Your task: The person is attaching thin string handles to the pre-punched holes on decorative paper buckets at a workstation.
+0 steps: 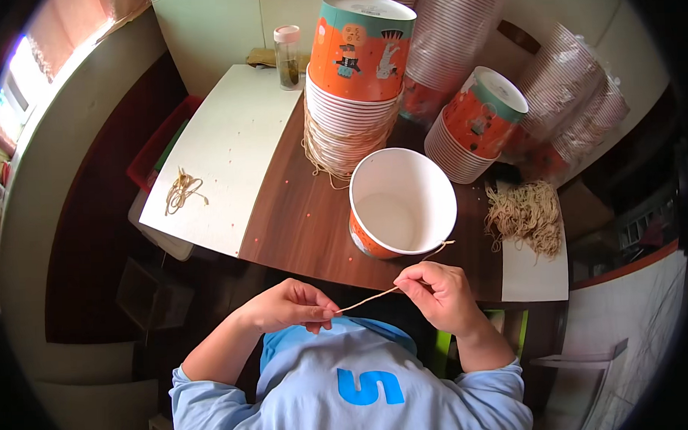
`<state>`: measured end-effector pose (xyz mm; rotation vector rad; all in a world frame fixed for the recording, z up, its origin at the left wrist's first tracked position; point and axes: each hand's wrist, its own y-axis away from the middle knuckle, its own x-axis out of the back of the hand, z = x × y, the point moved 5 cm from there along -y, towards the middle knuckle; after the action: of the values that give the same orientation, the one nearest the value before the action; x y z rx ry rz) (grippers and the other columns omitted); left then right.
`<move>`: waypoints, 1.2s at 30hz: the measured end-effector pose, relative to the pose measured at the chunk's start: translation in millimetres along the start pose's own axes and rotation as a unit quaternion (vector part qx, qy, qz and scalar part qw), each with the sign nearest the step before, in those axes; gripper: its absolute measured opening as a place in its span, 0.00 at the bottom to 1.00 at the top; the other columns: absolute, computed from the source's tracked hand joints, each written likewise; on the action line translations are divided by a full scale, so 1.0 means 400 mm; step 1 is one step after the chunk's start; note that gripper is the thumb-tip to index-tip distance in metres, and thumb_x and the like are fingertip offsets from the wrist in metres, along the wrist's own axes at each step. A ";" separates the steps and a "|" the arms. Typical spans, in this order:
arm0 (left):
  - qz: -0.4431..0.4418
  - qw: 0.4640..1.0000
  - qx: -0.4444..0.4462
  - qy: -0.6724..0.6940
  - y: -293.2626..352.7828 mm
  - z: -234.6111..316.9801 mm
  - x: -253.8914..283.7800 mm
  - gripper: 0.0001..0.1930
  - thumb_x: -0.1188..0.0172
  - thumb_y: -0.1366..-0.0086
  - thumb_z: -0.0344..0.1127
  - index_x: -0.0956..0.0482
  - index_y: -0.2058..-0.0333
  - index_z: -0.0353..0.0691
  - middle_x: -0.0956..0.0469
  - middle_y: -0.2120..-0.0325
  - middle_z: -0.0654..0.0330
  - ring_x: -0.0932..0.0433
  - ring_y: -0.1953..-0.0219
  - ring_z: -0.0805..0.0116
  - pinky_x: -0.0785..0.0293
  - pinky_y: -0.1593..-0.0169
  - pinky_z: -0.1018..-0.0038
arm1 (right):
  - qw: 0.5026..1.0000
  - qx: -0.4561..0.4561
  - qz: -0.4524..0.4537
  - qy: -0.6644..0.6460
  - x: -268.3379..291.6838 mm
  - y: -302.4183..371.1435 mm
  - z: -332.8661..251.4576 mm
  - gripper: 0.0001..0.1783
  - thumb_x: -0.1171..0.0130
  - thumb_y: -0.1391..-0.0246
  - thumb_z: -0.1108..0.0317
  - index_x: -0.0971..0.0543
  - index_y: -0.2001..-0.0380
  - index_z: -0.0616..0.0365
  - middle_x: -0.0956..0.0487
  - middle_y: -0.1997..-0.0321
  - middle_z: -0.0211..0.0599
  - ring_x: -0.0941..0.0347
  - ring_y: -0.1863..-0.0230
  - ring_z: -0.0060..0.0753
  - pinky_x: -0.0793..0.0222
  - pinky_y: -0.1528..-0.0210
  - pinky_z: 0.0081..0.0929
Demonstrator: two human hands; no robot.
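A thin tan cord [370, 298] stretches between my two hands, in front of the table's near edge. My left hand [292, 305] pinches one end between thumb and fingers. Higher up, my right hand [440, 293] grips the cord between thumb and forefinger, and its loose end pokes out above the knuckles. Just beyond my hands, an orange paper bucket [366, 238] stands with its white inside facing up. Behind it rises a stack of upside-down paper buckets [353, 55], with loops of cord around its lower rims.
A shorter upside-down bucket stack [473, 127] stands to the right, with plastic-wrapped stacks [559, 86] behind. A heap of tan cords [527, 212] lies at the table's right end. On the white left part are a small cord bundle [182, 190] and a lidded jar [288, 61].
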<state>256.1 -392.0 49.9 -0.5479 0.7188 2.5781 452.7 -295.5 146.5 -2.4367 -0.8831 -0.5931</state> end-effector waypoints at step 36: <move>0.099 0.991 -0.078 -0.040 -0.040 0.071 -0.043 0.11 0.45 0.33 0.37 0.20 0.64 0.34 0.21 0.72 0.63 0.25 0.71 0.79 0.26 0.65 0.82 | 0.995 0.081 0.043 0.041 -0.109 0.006 -0.012 0.09 0.36 0.54 0.76 0.22 0.67 0.57 0.27 0.76 0.34 0.27 0.77 0.35 0.31 0.75 0.29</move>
<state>270.7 -368.5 74.0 -0.4377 0.5735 2.8408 423.0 -320.2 126.2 -2.2750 -0.7593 -0.5639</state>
